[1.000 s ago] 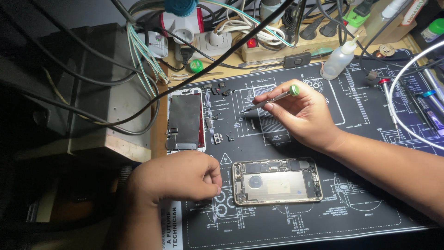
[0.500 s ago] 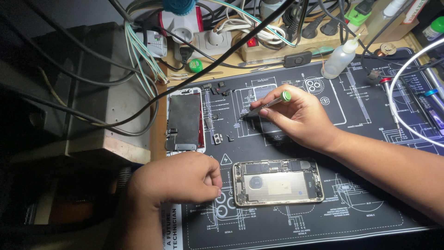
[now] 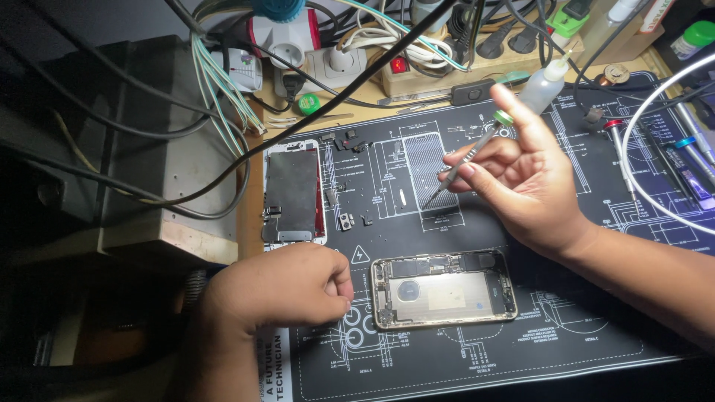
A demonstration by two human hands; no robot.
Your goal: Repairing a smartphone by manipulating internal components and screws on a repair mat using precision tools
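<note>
An opened phone body (image 3: 445, 289) lies on the black printed work mat (image 3: 477, 350), its inner parts showing. My left hand (image 3: 279, 286) is curled into a fist just left of it, resting on the mat with nothing visible in it. My right hand (image 3: 525, 182) is raised above the mat and grips a thin screwdriver (image 3: 465, 165) with a green cap, tip pointing down-left. The detached phone screen (image 3: 292, 195) lies face down at the mat's left edge. Several tiny loose parts (image 3: 346, 219) sit between the screen and the screwdriver tip.
A grey metal box (image 3: 141, 149) stands at the left with cables draped over it. Power strips and plugs (image 3: 350, 59) line the back edge. A small squeeze bottle (image 3: 544, 85), more tools (image 3: 689, 152) and a white ring light (image 3: 640, 171) are at the right.
My right hand has lifted and turned palm-up, raising the screwdriver off the mat. My left hand has stayed beside the phone body.
</note>
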